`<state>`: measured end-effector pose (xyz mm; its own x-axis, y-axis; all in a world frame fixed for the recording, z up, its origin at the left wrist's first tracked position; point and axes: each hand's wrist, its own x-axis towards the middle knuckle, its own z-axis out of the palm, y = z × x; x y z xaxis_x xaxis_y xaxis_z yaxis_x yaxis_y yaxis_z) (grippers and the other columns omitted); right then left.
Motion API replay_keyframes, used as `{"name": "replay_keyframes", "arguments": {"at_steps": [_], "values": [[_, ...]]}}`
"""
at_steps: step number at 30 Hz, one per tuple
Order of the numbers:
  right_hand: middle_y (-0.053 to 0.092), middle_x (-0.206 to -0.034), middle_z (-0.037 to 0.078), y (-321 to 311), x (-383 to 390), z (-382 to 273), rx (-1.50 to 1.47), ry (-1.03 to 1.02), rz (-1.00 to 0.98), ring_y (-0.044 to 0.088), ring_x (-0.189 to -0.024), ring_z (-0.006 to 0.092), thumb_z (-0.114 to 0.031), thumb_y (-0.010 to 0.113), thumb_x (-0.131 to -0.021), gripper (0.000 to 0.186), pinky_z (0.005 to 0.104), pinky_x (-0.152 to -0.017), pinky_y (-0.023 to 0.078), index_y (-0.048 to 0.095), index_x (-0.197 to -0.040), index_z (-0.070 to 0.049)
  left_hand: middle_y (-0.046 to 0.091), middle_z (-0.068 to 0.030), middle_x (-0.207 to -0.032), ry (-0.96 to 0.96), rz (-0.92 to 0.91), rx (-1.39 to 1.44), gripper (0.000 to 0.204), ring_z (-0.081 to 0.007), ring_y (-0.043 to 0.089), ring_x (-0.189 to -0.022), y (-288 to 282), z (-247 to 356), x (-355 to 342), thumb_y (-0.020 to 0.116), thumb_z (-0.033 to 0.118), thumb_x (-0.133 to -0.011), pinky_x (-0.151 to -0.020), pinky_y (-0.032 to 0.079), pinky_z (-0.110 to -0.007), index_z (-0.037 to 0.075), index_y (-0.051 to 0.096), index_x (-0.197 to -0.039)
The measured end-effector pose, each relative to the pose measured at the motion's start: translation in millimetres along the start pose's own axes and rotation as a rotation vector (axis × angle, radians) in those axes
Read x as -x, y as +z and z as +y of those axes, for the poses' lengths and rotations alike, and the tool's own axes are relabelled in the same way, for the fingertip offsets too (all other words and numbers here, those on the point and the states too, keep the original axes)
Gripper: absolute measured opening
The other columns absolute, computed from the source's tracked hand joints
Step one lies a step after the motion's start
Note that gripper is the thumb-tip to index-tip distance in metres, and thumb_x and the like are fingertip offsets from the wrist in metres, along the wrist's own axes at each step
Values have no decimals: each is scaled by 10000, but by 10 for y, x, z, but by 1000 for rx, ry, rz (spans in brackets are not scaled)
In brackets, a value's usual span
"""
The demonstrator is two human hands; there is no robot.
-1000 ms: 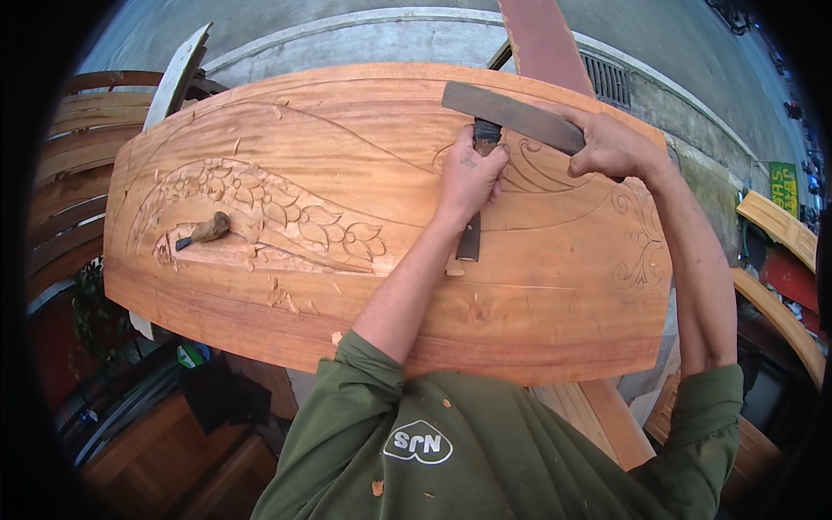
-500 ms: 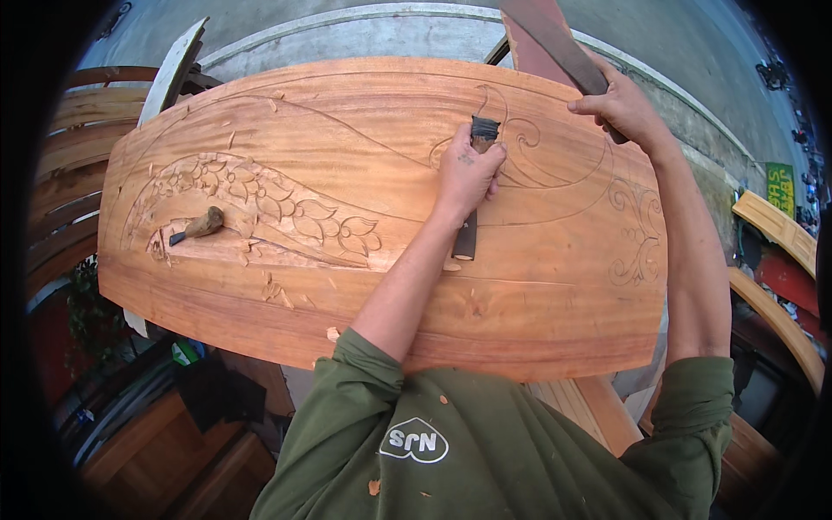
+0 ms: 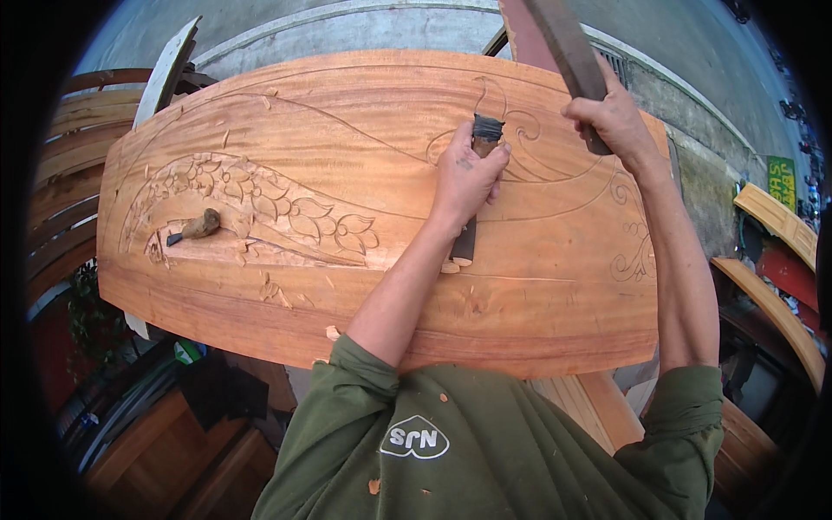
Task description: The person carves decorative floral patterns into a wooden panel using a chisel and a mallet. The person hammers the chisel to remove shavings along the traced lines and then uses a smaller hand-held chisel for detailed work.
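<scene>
A broad reddish-brown wooden panel (image 3: 537, 295) lies in front of me, with carved flowers and leaves at left and drawn scrolls at right. My left hand (image 3: 466, 173) is wrapped round a chisel (image 3: 488, 128), its handle bound in black at the top. Its flat dark blade points toward me, and a small shaving lies at its edge. Above the panel's far right part, my right hand (image 3: 617, 121) grips a dark wooden bar (image 3: 568, 48) by its lower end; the bar runs out of view at the top. A second short-handled chisel (image 3: 204, 224) rests on the carving.
Wood shavings (image 3: 276, 290) are scattered over the panel's left half. Slatted wood (image 3: 87, 173) stands at left, and curved wooden pieces (image 3: 776, 316) at right. Stacked brown boards (image 3: 160, 442) sit low at left. Beyond the far edge runs a concrete kerb (image 3: 364, 13).
My right hand has come down and slightly left with the bar, which now stands steeper. The left hand and its chisel have hardly moved.
</scene>
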<state>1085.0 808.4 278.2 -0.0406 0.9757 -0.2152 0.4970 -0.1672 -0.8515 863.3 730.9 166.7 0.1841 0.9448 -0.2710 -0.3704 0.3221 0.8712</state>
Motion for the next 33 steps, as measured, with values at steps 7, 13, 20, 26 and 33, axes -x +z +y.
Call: {"name": "replay_keyframes", "arguments": {"at_steps": [7,13,20,26,33], "values": [[714,-895,56,-313,-101,-61,338,-53,-184,628,-637,121,-155,785,-772,990,275,-599,508,434,-1697,-175,583,21,-665,-17,6,-18,272,-74,530,-466,-10,23,53,744,185,-1039,-417,418,-238,56,555,-1188],[642,-852,18,-12,287,-221,453,267,-595,578,-639,153,-183,839,-776,1003,320,-575,475,445,-1694,-270,591,16,-676,-9,-16,-26,284,-72,529,-465,-39,16,99,752,217,-1036,-416,421,-239,59,562,-1175],[656,-881,25,-178,29,9,-79,61,203,600,-637,145,-163,829,-779,993,296,-590,519,441,-1689,-253,592,11,-679,-39,-3,-33,298,-72,533,-471,62,-67,37,761,228,-1029,-415,422,-244,59,565,-1176],[619,-801,24,-301,73,435,544,-537,-464,602,-638,148,-158,822,-786,1000,327,-565,493,431,-1702,-243,587,13,-677,-20,-28,-33,302,-75,540,-470,82,-8,106,756,231,-1035,-414,429,-244,55,562,-1185],[648,-870,9,-16,259,-287,274,240,-425,588,-626,106,-157,812,-802,1003,258,-574,469,399,-1716,-194,589,9,-672,-51,22,-37,308,-77,542,-467,-25,-1,133,756,173,-1023,-403,421,-250,43,538,-1199]]}}
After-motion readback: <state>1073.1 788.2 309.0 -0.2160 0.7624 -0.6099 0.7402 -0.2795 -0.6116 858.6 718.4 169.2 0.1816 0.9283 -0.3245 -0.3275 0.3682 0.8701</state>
